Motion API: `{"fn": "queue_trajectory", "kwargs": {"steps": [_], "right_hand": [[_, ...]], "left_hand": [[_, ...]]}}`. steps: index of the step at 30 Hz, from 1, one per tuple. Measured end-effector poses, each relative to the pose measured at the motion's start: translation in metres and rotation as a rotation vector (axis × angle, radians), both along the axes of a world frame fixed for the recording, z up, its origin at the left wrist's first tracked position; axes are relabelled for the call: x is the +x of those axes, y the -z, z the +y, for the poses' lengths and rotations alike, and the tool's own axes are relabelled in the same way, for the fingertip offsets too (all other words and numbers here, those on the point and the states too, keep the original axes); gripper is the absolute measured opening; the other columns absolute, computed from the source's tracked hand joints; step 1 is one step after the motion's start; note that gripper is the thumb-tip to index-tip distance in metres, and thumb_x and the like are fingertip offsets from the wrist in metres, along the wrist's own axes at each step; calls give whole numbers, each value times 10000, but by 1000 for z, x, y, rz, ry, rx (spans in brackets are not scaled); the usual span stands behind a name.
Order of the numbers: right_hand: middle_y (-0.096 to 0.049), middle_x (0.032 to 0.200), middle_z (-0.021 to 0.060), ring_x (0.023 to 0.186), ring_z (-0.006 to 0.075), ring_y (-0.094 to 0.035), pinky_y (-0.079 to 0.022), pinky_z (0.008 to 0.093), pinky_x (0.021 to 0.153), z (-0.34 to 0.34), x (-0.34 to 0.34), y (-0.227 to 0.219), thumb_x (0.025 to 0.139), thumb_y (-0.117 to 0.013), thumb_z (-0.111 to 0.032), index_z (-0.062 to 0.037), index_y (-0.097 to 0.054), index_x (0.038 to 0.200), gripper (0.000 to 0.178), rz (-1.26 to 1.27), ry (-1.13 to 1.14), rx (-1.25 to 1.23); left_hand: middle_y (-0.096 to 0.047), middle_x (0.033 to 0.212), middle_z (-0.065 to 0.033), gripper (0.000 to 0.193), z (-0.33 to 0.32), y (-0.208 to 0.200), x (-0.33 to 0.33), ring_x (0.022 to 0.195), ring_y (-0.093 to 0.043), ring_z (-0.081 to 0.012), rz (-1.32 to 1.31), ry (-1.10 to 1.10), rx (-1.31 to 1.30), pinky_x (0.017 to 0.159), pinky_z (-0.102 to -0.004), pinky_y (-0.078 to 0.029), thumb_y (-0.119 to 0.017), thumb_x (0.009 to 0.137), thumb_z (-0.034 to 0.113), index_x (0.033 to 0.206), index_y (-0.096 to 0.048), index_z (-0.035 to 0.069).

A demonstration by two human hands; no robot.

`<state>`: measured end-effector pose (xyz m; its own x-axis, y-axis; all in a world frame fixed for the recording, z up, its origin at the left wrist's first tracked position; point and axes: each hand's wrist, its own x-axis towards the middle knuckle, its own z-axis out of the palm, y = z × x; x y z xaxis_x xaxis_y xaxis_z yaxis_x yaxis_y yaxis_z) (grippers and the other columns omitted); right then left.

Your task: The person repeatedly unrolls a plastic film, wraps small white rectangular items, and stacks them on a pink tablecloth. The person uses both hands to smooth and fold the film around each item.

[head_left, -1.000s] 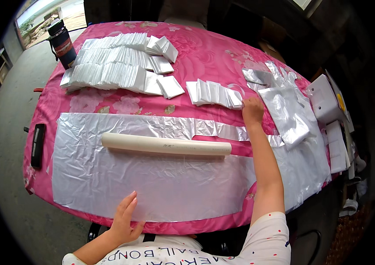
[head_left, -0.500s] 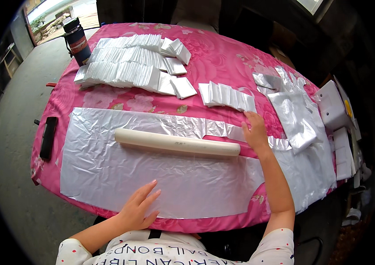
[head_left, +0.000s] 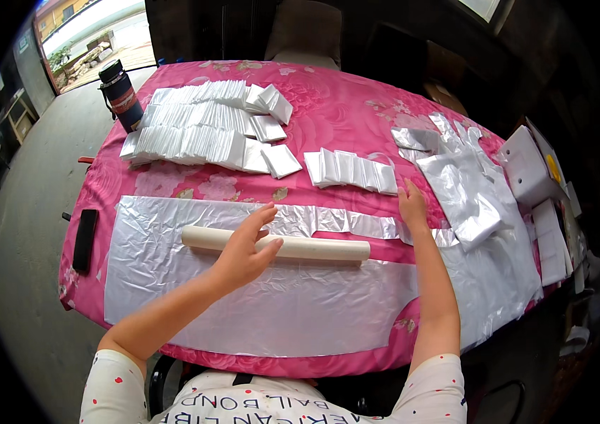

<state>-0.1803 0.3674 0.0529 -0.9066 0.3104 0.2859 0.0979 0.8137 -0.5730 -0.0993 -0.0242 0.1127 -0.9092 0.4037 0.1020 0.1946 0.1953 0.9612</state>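
Observation:
My left hand (head_left: pixel 249 247) is over the middle of a white tube (head_left: pixel 317 249), fingers apart and holding nothing; whether it touches the tube cannot be told. The tube lies across a flat, wrinkled, translucent plastic bag (head_left: pixel 243 311). My right hand (head_left: pixel 414 206) is at the right end of a short row of folded plastic bags (head_left: pixel 356 172), fingers stretched out, with nothing visible in it. Below its fingers, a narrow strip of plastic (head_left: pixel 370 226) runs along the bag's far edge.
Several rows of folded bags (head_left: pixel 194 145) stand at the far left, beside a dark flask (head_left: pixel 121 99). A black phone (head_left: pixel 85 242) lies near the left edge of the pink floral tablecloth (head_left: pixel 342 92). Loose plastic bags (head_left: pixel 469 191) are heaped at right, near a white box (head_left: pixel 524 166).
My left hand has moved up and forward from the near part of the bag to above the tube. My right hand stays by the short row, its fingers closer together. The view has shifted slightly.

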Motion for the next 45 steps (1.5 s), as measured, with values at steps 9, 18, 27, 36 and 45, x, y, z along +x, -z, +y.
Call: {"fn": "queue_trajectory", "kwargs": {"steps": [9,18,27,36,45], "right_hand": [[-416,1328,235,1266,332,-367,-263,351,1061,-23,-33,13,889,-428,-188,55,-423,1276,457,-14,-67,-82],[-378,1345,263,1285,343,-333,-239,361,1076,-69,-57,15,867,-427,-133,93,-388,1283,475,17,-146,-274],[-392,1331,267,1276,347,-346,-260,357,1067,-115,-60,17,859,-409,-109,111,-382,1275,472,72,-316,-419],[-416,1309,192,1224,283,-412,-333,331,1017,-129,-48,15,860,-465,-44,51,-288,1345,525,80,-342,-700],[-262,1425,190,1310,247,-291,-296,356,1035,-186,101,-60,752,-636,12,-51,-91,1430,872,-35,-689,-1086]], "left_hand": [[-455,1261,-202,646,106,14,-131,1180,-432,-262,-415,-174,-73,989,-336,-326,-588,836,267,1326,-324,-61],[-588,1054,-116,436,146,26,-180,891,-541,-197,-721,-301,158,776,-317,-398,-593,842,345,1077,-572,-21],[-437,1208,-210,770,168,34,-187,1051,-535,-299,-549,-551,-242,813,-367,-486,-755,683,337,1192,-407,-124],[-554,1036,-149,521,159,55,-169,917,-587,-208,-530,-444,322,702,-330,-526,-710,747,144,1133,-405,-27],[-556,968,-84,802,59,20,-19,892,-552,-147,222,64,435,780,-273,-445,-799,658,102,1294,-313,52]]}}
